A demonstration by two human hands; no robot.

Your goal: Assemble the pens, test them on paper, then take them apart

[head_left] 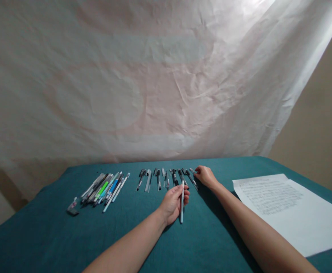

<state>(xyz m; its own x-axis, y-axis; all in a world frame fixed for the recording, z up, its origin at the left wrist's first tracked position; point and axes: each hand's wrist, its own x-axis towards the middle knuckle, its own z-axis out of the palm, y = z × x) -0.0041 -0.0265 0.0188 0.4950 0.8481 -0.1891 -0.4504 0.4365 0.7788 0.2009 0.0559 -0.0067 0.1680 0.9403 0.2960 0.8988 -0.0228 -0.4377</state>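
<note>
My left hand (pixel 173 204) is closed around a slim white pen (pixel 182 208), which points towards me just above the cloth. At the right end of a row of pens, my right hand (pixel 206 176) pinches a small clear-grey pen cap (pixel 192 171) at its fingertips. Close beside it lies a dark-and-clear pen (pixel 192 180) with a black cap (pixel 184 171) at its upper end. Several more black and clear pens, such as this one (pixel 158 179), lie side by side with caps near their tops. My left hand partly covers the nearer end of the row's middle.
On the left lies a bundle of pens (pixel 96 191), including a green one (pixel 102 188) and a blue one (pixel 114 185). An eraser-like dark piece (pixel 73 209) sits nearer. White sheets with handwriting (pixel 302 212) cover the right of the green tablecloth (pixel 69 242). A pale sheet (pixel 160 83) hangs behind.
</note>
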